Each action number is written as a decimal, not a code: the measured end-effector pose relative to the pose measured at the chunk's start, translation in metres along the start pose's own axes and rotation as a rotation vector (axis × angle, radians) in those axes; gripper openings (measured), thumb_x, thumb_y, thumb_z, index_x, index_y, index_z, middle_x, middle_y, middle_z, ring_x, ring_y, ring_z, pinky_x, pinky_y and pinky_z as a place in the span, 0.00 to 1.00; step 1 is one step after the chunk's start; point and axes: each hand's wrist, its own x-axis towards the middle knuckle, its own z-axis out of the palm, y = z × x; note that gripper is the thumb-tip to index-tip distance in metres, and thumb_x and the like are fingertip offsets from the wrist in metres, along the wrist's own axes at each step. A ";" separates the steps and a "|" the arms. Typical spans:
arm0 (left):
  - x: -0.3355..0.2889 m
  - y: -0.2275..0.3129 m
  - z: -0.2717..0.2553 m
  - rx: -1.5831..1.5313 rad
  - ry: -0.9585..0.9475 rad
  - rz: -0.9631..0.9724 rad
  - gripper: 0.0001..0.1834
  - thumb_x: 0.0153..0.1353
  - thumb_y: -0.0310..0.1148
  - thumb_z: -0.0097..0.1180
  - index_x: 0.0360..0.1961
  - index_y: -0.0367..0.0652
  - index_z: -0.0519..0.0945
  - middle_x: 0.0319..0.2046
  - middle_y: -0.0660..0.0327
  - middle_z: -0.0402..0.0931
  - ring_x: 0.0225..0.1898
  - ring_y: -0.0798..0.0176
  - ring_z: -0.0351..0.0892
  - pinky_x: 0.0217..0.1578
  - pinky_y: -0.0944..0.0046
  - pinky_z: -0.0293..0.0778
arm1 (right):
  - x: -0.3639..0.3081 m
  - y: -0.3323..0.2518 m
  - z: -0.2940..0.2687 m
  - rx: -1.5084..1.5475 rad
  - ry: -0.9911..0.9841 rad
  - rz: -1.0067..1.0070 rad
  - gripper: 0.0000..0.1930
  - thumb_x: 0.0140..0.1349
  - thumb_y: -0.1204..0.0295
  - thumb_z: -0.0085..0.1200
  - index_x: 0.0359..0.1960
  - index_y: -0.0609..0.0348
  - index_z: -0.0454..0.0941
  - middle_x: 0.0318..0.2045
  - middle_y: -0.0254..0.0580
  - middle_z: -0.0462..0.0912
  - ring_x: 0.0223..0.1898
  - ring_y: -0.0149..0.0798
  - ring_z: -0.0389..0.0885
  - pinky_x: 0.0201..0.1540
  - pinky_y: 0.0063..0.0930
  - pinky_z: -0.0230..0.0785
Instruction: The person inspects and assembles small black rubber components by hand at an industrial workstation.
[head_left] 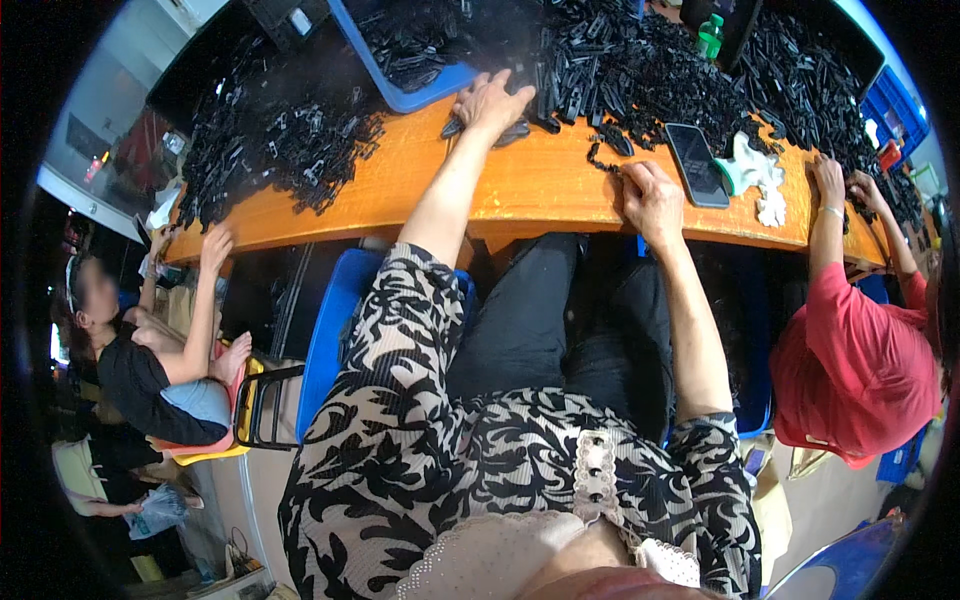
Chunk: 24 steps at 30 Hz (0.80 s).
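My left hand (490,105) reaches across the orange table with its fingers apart, over a few dark, pointed plastic pieces (513,134) beside the corner of a blue tray (420,98). At the table's near edge, my right hand (652,200) is closed with its fingers curled under. Whatever it may hold is hidden. A short string of small black parts (597,158) lies just beyond its fingertips. Past both hands spreads a large heap of black plastic clips and small pieces (620,70).
A phone (697,165) and a white glove (755,175) lie right of my right hand. A green bottle (710,37) stands in the heap. Another pile of black clips (280,130) covers the left side. Co-workers sit at left (150,370) and right (855,370).
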 end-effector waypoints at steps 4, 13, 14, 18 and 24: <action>-0.024 -0.010 -0.018 -0.126 0.198 0.189 0.34 0.59 0.58 0.59 0.64 0.55 0.76 0.70 0.49 0.62 0.69 0.40 0.61 0.67 0.44 0.59 | 0.002 -0.004 0.003 -0.027 -0.007 0.020 0.06 0.57 0.73 0.58 0.36 0.57 0.82 0.35 0.46 0.83 0.37 0.53 0.83 0.41 0.43 0.76; -0.148 -0.046 -0.030 0.041 0.294 0.557 0.13 0.64 0.31 0.57 0.48 0.46 0.84 0.52 0.56 0.80 0.56 0.48 0.76 0.56 0.51 0.71 | 0.002 -0.002 0.002 -0.009 -0.068 0.093 0.07 0.60 0.68 0.60 0.35 0.57 0.79 0.36 0.48 0.82 0.38 0.55 0.83 0.42 0.44 0.76; -0.156 -0.042 -0.030 0.062 0.298 0.518 0.12 0.61 0.30 0.58 0.47 0.46 0.83 0.49 0.57 0.81 0.54 0.50 0.76 0.54 0.51 0.70 | 0.003 0.000 0.001 -0.014 -0.062 0.087 0.07 0.60 0.68 0.60 0.35 0.57 0.79 0.36 0.48 0.82 0.38 0.55 0.83 0.42 0.44 0.76; -0.173 -0.038 -0.029 0.128 0.376 0.430 0.12 0.57 0.26 0.60 0.43 0.47 0.79 0.43 0.58 0.80 0.52 0.52 0.75 0.50 0.51 0.67 | -0.002 -0.002 0.003 -0.024 -0.059 0.131 0.06 0.60 0.69 0.59 0.36 0.57 0.80 0.37 0.48 0.83 0.39 0.55 0.83 0.43 0.44 0.75; -0.202 -0.025 -0.024 -0.529 0.186 0.118 0.16 0.59 0.22 0.62 0.49 0.41 0.78 0.45 0.56 0.80 0.49 0.57 0.81 0.50 0.56 0.77 | -0.004 0.002 0.001 0.000 -0.019 0.176 0.07 0.60 0.69 0.59 0.37 0.56 0.82 0.37 0.48 0.83 0.39 0.54 0.84 0.43 0.42 0.76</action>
